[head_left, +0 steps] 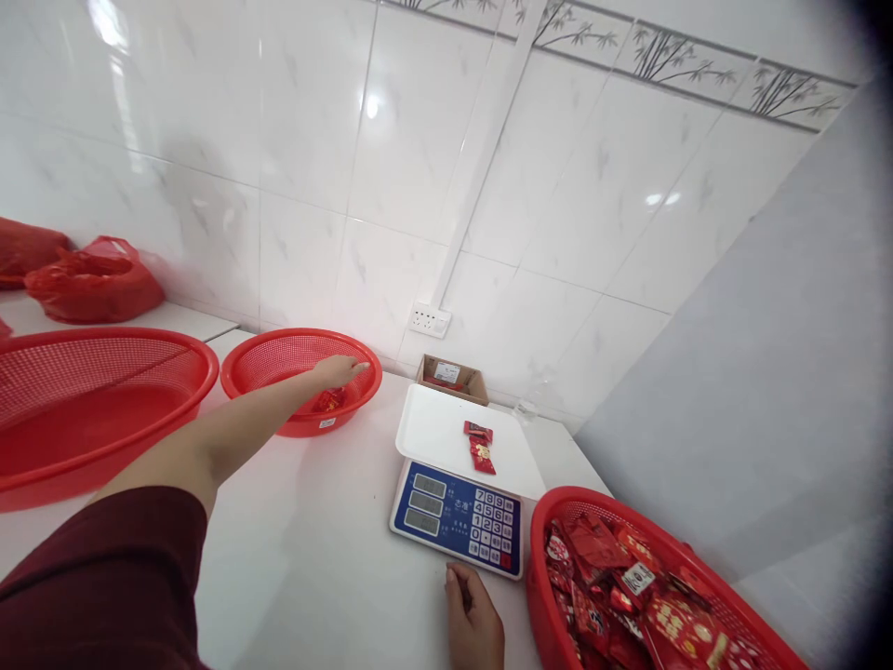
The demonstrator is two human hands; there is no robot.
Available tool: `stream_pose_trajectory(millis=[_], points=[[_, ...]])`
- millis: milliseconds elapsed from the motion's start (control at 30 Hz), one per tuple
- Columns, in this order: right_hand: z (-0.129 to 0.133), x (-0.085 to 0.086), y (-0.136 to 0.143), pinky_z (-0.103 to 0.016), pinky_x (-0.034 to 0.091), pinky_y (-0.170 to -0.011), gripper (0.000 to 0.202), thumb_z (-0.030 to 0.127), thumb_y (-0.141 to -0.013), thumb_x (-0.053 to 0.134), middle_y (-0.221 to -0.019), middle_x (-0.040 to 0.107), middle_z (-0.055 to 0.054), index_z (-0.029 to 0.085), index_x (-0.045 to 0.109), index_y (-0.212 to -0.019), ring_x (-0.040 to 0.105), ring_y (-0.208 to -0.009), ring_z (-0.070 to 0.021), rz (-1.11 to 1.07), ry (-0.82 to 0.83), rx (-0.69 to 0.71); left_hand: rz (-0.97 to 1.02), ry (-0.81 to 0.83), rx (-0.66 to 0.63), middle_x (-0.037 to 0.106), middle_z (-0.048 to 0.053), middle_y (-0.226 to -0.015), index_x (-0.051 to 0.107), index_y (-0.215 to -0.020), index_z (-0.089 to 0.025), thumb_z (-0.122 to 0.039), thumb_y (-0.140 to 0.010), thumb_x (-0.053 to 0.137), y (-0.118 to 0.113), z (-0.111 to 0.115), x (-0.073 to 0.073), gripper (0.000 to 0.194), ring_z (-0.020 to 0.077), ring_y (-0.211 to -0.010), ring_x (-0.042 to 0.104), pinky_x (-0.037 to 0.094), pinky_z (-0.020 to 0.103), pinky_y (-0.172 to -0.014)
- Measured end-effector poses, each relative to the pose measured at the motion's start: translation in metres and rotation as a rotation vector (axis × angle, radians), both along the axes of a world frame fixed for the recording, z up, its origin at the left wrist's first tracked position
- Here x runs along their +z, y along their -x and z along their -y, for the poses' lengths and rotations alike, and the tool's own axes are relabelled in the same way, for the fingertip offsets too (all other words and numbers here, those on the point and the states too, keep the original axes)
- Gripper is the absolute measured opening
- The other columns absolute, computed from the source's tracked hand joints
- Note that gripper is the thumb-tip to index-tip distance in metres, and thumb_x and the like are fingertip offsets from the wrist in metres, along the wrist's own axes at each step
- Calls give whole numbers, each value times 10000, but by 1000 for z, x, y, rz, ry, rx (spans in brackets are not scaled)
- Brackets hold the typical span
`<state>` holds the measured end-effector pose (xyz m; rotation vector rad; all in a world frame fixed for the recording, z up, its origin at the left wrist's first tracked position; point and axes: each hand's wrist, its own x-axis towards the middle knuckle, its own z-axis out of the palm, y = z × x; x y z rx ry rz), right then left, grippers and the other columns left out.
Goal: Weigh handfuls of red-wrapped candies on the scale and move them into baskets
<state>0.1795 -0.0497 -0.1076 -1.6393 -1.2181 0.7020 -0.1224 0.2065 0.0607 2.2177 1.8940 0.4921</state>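
Observation:
My left hand (340, 371) reaches across to the smaller red plastic basket (249, 366), held over its right side with the fingers stretched out. A few red wrapped packets (330, 400) lie in that basket below the hand. My right hand (475, 619) rests near the front edge of the digital scale (457, 512), its fingers curled in; whatever they may hold is hidden. On the scale's white pan (436, 428) sit two small red packets (481, 454), touching. A red basket full of red packets (614, 582) stands right of my right hand.
A large red basket (104, 409) stands at the left, with a red plastic bag (98, 284) behind it. An open cardboard box (471, 383) is behind the scale, below a wall socket (430, 320). A tiled wall (307, 140) closes off the back of the white table (313, 558).

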Motion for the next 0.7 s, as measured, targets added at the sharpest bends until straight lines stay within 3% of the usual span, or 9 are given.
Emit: stream_pose_trajectory(millis=[133, 300, 400, 500, 600, 700], points=[[1, 3, 0, -230, 465, -733, 352, 501, -696, 524, -848, 693, -33, 207, 671, -824, 623, -796, -184, 14, 2, -1, 68, -154, -95, 546, 110, -1091, 512, -1032, -161, -478, -892, 166, -42, 2, 4, 490, 230, -994, 507, 404, 328, -790], [0, 2, 2, -231, 471, -713, 349, 509, -678, 539, -815, 694, -33, 207, 673, -789, 626, -769, -183, 2, -15, -23, 69, -215, -431, 487, 45, -1226, 455, -1167, -228, -458, -875, 319, -128, 20, -5, 396, 162, -1145, 423, 328, 272, -951], [0, 0, 6, -234, 472, -696, 330, 495, -692, 533, -783, 689, -32, 205, 669, -772, 621, -739, -181, -13, -74, -56, 37, -187, -602, 398, 55, -1329, 351, -1284, -244, -552, -822, 381, -182, 35, -19, 555, 168, -1230, 342, 281, 275, -996], [0, -4, 10, -229, 462, -688, 321, 483, -712, 516, -758, 680, -25, 204, 663, -768, 608, -721, -174, -6, -149, -124, -14, -133, -677, 308, 111, -1386, 283, -1334, -250, -665, -748, 390, -225, 44, -32, 726, 264, -1282, 259, 257, 404, -1005], [-2, -9, 10, -221, 459, -662, 326, 485, -717, 509, -733, 675, -27, 199, 662, -754, 600, -695, -168, 4, -184, -127, -79, -95, -721, 386, 131, -1327, 385, -1274, -267, -721, -694, 393, -253, 49, -41, 736, 329, -1245, 302, 250, 511, -968], [-5, -15, 10, -218, 458, -652, 328, 483, -719, 506, -726, 672, -30, 195, 660, -749, 599, -685, -165, -3, -195, -121, -133, -114, -761, 501, 129, -1199, 533, -1106, -243, -690, -700, 420, -263, 51, -45, 614, 313, -1143, 418, 299, 495, -926]])
